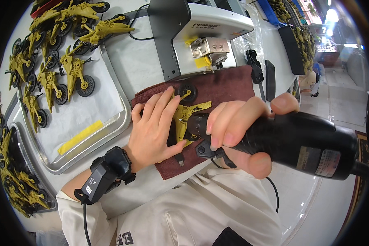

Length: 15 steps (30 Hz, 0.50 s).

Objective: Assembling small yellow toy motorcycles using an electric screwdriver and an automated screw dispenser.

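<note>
A yellow toy motorcycle [181, 127] with black wheels lies on its side on a maroon cloth [229, 84]. My left hand [149, 127] holds it down, fingertips near one wheel [187, 93] and thumb by the other end. The palm hides part of the toy. My right hand [242, 127] is wrapped round a black electric screwdriver [293, 137], held nearly level. The screwdriver's front end points left at the toy's middle, with its tip close to or touching the body; contact is hard to make out.
Beyond the cloth stands a grey-and-black machine [213, 30] with a metal outlet. To the left, a metal tray [125, 119] lined with white paper bears several yellow motorcycles [76, 74]. Another tray [18, 135] holds more. A black strap device [112, 166] is on my left wrist.
</note>
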Motion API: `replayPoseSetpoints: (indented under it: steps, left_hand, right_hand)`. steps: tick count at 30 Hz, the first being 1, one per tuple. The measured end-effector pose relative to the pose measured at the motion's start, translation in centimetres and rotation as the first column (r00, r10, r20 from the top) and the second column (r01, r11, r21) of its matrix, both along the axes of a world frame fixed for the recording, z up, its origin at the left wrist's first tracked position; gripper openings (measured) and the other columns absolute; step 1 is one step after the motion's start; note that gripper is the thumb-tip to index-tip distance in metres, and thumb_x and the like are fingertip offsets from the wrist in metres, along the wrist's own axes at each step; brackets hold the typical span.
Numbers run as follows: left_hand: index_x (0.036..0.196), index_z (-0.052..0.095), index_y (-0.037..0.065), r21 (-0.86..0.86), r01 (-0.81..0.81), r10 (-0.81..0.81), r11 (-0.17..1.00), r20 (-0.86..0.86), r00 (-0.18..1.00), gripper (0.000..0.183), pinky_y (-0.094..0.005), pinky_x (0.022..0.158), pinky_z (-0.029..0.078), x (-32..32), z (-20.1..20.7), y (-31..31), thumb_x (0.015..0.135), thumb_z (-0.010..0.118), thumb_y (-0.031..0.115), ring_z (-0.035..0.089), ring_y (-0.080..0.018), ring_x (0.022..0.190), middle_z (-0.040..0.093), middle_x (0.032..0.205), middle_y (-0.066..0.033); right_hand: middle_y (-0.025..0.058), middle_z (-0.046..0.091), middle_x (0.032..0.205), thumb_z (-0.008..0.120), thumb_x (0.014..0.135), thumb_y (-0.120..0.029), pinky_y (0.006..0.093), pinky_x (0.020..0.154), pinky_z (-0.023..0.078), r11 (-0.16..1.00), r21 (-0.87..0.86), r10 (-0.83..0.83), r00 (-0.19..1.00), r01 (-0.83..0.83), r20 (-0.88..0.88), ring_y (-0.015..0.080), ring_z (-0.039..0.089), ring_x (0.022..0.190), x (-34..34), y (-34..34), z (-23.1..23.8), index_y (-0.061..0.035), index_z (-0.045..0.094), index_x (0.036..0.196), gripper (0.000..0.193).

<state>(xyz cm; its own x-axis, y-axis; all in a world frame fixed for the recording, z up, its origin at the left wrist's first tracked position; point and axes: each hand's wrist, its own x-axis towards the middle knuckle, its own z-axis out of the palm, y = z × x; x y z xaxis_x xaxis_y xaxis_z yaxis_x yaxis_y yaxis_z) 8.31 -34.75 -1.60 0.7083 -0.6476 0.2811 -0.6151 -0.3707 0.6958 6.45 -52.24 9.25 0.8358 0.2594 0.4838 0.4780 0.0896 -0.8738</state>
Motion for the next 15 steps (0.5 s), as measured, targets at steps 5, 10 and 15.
replayPoseSetpoints:
  steps: [5,10,15]
  left_hand:
    - [0.136,0.034,0.005,-0.013,-0.014,0.013,1.0,-0.062,0.998,0.097,-0.0449,0.093,0.027,0.0,-0.5,0.2,0.055,0.081,0.03,0.04,-0.0295,0.12,0.036,0.142,-0.0141]
    - [0.136,0.034,0.005,-0.025,-0.028,0.028,0.999,-0.013,1.0,0.098,-0.0447,0.093,0.027,0.0,-0.3,-0.4,0.052,0.081,0.027,0.041,-0.0293,0.119,0.038,0.141,-0.0132]
    - [0.13,0.042,0.004,0.053,-0.003,0.004,0.999,-0.017,1.0,0.088,-0.0441,0.091,0.028,0.1,-0.5,0.3,0.056,0.078,0.033,0.042,-0.0293,0.117,0.038,0.14,-0.0146]
  right_hand:
    - [0.0129,0.057,0.084,0.064,0.088,-0.026,0.0398,0.064,0.047,0.996,0.078,-0.053,0.998,0.049,0.046,0.0242,0.058,0.063,0.6,1.0,-1.3,-0.0082,0.021,0.136,0.067]
    - [0.0113,0.056,0.078,0.061,0.088,-0.025,0.0387,0.061,0.046,0.966,-0.241,-0.086,0.995,0.095,0.046,0.0221,0.055,0.06,2.0,0.6,-1.5,-0.0071,0.031,0.129,0.054]
    - [0.0076,0.055,0.072,0.055,0.09,-0.032,0.0373,0.056,0.045,0.995,-0.101,-0.022,0.998,0.028,0.059,0.0196,0.053,0.056,2.3,-1.4,-1.4,-0.0086,0.039,0.123,0.043]
